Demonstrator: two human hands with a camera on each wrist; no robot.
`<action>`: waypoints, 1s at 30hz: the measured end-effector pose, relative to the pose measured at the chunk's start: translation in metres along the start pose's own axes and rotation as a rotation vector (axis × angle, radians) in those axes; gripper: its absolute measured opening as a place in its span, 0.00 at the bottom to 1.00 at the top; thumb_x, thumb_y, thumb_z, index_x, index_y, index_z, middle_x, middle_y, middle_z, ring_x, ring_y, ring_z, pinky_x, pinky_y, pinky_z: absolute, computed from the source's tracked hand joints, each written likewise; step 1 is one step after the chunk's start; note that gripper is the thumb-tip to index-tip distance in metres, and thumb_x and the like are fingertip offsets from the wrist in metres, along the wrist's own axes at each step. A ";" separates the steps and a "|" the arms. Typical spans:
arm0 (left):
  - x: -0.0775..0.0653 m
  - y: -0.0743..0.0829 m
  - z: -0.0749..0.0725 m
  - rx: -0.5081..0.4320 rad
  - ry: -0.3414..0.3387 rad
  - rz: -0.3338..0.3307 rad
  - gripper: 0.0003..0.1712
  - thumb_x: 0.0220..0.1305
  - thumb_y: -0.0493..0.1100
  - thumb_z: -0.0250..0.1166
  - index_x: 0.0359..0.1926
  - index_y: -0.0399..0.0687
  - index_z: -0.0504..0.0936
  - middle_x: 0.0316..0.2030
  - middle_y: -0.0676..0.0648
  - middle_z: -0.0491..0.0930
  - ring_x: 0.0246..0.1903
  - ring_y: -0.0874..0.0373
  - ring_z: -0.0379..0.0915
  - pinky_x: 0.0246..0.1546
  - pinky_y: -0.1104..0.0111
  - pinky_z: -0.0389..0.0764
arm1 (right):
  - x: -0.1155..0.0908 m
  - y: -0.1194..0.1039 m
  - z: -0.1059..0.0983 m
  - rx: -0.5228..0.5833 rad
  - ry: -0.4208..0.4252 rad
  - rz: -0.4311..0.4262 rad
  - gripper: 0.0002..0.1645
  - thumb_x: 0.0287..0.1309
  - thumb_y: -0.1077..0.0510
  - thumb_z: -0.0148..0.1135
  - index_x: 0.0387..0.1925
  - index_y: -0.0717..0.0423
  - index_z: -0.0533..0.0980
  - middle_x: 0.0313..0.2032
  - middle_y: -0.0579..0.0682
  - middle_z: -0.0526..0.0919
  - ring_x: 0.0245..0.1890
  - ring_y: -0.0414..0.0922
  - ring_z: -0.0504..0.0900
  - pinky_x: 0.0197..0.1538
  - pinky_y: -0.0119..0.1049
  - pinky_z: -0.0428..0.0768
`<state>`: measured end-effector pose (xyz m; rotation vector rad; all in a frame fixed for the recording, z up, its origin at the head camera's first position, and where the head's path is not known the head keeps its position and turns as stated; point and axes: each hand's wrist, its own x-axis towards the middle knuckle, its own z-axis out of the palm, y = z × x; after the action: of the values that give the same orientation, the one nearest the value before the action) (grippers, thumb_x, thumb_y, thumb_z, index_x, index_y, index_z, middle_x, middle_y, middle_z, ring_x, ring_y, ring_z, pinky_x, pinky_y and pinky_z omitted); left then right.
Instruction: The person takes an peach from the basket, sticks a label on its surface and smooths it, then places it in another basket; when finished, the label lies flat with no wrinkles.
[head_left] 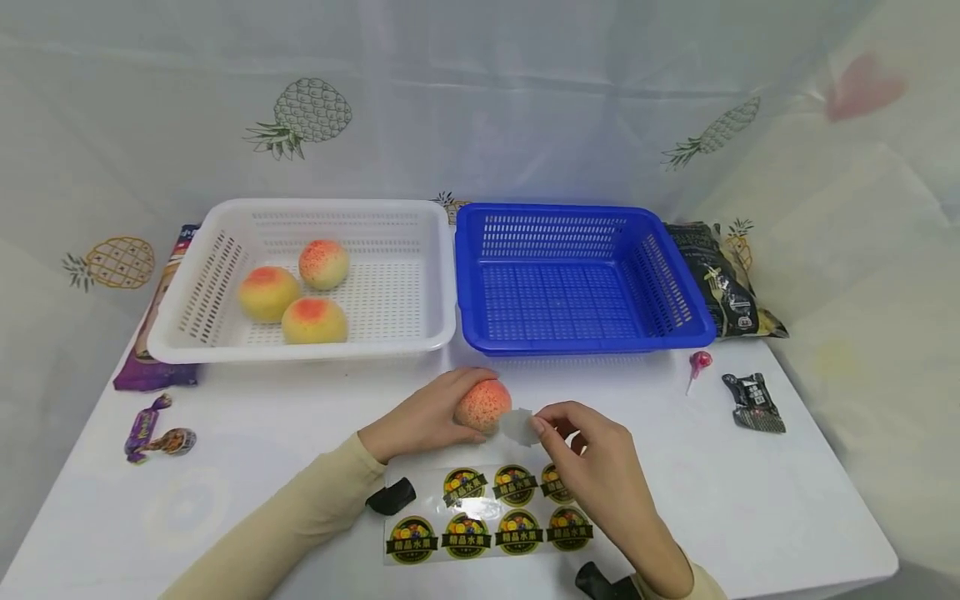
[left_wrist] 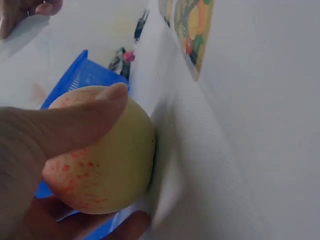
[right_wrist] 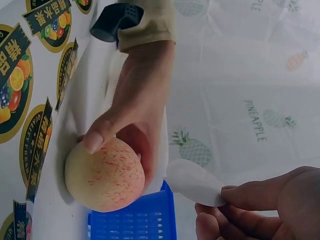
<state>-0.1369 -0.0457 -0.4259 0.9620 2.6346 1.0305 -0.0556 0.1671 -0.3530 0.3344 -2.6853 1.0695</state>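
My left hand (head_left: 431, 417) grips a red-speckled, yellowish peach (head_left: 483, 407) on the white table, thumb and fingers around its sides. In the left wrist view, the thumb lies across the peach (left_wrist: 112, 155). Just right of it, my right hand (head_left: 600, 458) pinches a round sticker (head_left: 516, 427) between thumb and fingertips. The sticker shows a plain, pale side in the right wrist view (right_wrist: 192, 181), close to the peach but apart from it there. Below both hands lies a clear sheet (head_left: 426, 497) of round black-and-gold fruit stickers, partly covered by the right hand.
Behind the hands stand a white basket (head_left: 375, 350) holding three peaches (head_left: 315, 321) and a blue basket (head_left: 585, 343). A purple bag (head_left: 153, 375) and wrapped candies (head_left: 142, 429) lie left. To the right are a black snack bag (head_left: 720, 279), a lollipop (head_left: 700, 362) and a black packet (head_left: 754, 403).
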 end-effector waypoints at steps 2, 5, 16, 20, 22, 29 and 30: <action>0.003 -0.003 0.001 -0.046 0.017 -0.018 0.44 0.36 0.54 0.73 0.57 0.55 0.64 0.53 0.55 0.68 0.54 0.62 0.62 0.55 0.66 0.64 | 0.000 0.000 0.000 0.006 0.007 -0.010 0.02 0.52 0.52 0.61 0.30 0.43 0.76 0.24 0.32 0.76 0.22 0.31 0.72 0.23 0.25 0.71; 0.000 -0.005 0.000 -0.136 0.052 -0.099 0.44 0.33 0.58 0.74 0.54 0.56 0.65 0.48 0.57 0.68 0.49 0.65 0.65 0.51 0.68 0.68 | 0.001 -0.001 -0.001 0.020 0.021 -0.024 0.02 0.52 0.53 0.61 0.31 0.42 0.76 0.25 0.33 0.77 0.23 0.31 0.73 0.24 0.25 0.71; -0.034 0.030 -0.032 -0.880 0.056 -0.370 0.30 0.52 0.52 0.64 0.54 0.55 0.62 0.44 0.45 0.73 0.39 0.53 0.74 0.44 0.62 0.73 | 0.001 -0.005 -0.007 0.133 0.105 -0.084 0.07 0.55 0.59 0.58 0.37 0.47 0.75 0.30 0.42 0.81 0.25 0.35 0.79 0.30 0.24 0.75; -0.041 0.043 -0.031 -1.064 0.033 -0.385 0.27 0.61 0.52 0.55 0.58 0.54 0.56 0.47 0.40 0.68 0.33 0.48 0.75 0.38 0.60 0.75 | 0.006 -0.013 -0.004 0.159 0.227 -0.242 0.10 0.50 0.66 0.60 0.37 0.55 0.75 0.30 0.46 0.82 0.25 0.36 0.78 0.30 0.23 0.74; -0.043 0.049 -0.030 -1.097 0.012 -0.393 0.27 0.63 0.55 0.50 0.60 0.58 0.53 0.50 0.42 0.64 0.35 0.50 0.73 0.38 0.61 0.75 | 0.011 -0.019 0.000 0.143 0.313 -0.371 0.09 0.50 0.67 0.60 0.36 0.60 0.76 0.29 0.50 0.82 0.25 0.38 0.77 0.28 0.23 0.73; -0.048 0.062 -0.030 -1.161 -0.045 -0.368 0.29 0.63 0.64 0.37 0.61 0.58 0.52 0.52 0.42 0.64 0.39 0.52 0.70 0.39 0.56 0.74 | 0.026 -0.040 0.011 -0.065 0.529 -0.741 0.07 0.53 0.65 0.56 0.29 0.66 0.78 0.31 0.57 0.83 0.27 0.48 0.80 0.29 0.30 0.75; -0.048 0.062 -0.031 -1.163 -0.046 -0.367 0.29 0.63 0.64 0.36 0.60 0.57 0.52 0.53 0.42 0.63 0.39 0.52 0.70 0.39 0.56 0.74 | 0.027 -0.042 0.012 -0.094 0.548 -0.774 0.07 0.52 0.65 0.56 0.28 0.66 0.78 0.30 0.56 0.83 0.27 0.48 0.80 0.29 0.31 0.76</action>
<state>-0.0784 -0.0574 -0.3662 0.2028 1.5439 1.9525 -0.0702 0.1256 -0.3270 0.8309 -1.8449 0.6570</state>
